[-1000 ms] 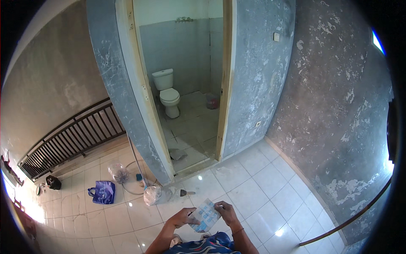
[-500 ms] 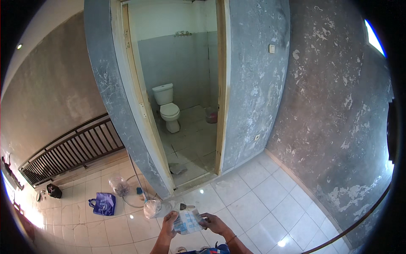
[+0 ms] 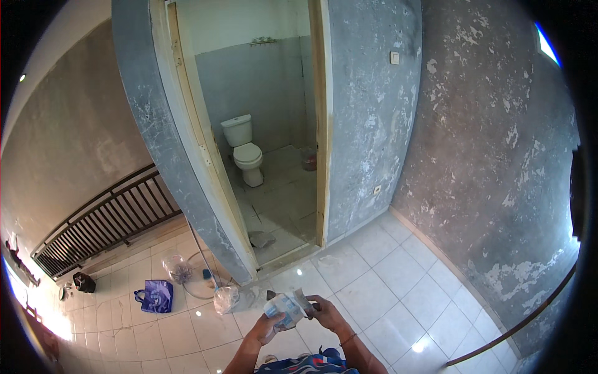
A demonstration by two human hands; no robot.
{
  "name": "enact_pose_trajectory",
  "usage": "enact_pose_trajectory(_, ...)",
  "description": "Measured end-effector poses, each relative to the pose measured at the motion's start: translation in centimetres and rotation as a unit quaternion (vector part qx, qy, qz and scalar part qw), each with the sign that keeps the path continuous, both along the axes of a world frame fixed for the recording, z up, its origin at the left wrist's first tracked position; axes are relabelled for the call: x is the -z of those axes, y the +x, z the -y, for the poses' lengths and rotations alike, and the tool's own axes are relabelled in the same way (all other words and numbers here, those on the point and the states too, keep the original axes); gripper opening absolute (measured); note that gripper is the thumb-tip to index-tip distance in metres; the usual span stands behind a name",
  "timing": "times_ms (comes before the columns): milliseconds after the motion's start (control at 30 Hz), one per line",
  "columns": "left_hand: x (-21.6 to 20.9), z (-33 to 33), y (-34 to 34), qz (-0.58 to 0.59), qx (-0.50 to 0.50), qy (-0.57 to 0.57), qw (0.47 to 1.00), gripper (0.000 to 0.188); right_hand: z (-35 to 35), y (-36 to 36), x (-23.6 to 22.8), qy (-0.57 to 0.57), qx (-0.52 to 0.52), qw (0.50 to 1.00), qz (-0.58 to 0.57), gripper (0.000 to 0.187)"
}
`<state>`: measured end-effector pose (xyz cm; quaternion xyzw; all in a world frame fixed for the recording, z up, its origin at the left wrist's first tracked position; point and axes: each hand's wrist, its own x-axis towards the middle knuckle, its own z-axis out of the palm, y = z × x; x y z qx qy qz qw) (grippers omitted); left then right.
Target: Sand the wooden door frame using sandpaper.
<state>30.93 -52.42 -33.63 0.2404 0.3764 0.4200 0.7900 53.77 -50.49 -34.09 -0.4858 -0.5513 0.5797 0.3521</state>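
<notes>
A white packet with blue print (image 3: 283,310) is in front of me above the tiled floor, creased and tilted. My left hand (image 3: 266,326) is closed on its near left side. At the packet's right end, my right hand (image 3: 322,313) pinches a flat grey-brown piece (image 3: 302,301). Whether this piece is part of the packet or a separate thing, I cannot tell. Just beyond the packet shows a small dark object (image 3: 270,294), partly hidden by it. A clear plastic bag (image 3: 225,300) lies on the floor to the left of my hands.
A doorway with a bare wooden frame (image 3: 321,124) opens onto a toilet (image 3: 248,154) and a bucket (image 3: 309,159). Left on the floor are a blue tote bag (image 3: 156,297), another plastic bag (image 3: 178,268) and a black bag (image 3: 83,282). A dark railing (image 3: 106,218) stands behind them. Paint peels off the right wall (image 3: 486,156).
The packet, spread flat between both hands before, is now tilted and bunched in my left hand. My right hand has moved up and right, and the grey-brown piece now shows at its fingers.
</notes>
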Motion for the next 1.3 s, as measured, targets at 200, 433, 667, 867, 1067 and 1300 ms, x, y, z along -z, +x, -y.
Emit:
enact_pose_trajectory(200,-1.1,0.3,1.5,-0.034,-0.102,0.021,0.994,0.052,0.0,0.1,-1.1,0.058,0.118,0.991,-0.011,0.028)
enact_pose_trajectory(433,-4.3,0.4,1.6,-0.073,-0.092,0.099,0.988,0.050,-0.7,-0.5,-8.0,0.269,0.239,0.930,0.077,0.011)
enact_pose_trajectory(667,-9.3,0.3,-0.5,0.132,-0.028,0.111,0.985,0.063,1.2,-2.4,-11.8,0.492,0.099,0.862,0.074,0.024)
enact_pose_trajectory(867,-10.9,1.0,-0.5,-0.040,-0.090,0.166,0.981,0.048,2.0,-2.6,-10.8,0.458,-0.006,0.882,0.108,0.035)
enact_pose_trajectory(1067,-10.1,1.6,0.5,0.008,-0.157,0.182,0.971,0.037,2.0,-2.4,-9.8,0.204,-0.019,0.970,-0.133,0.051)
enact_pose_trajectory(1300,-9.1,2.1,0.8,-0.031,-0.138,0.151,0.978,0.033,2.8,-2.9,-10.8,0.090,0.014,0.996,-0.025,0.031)
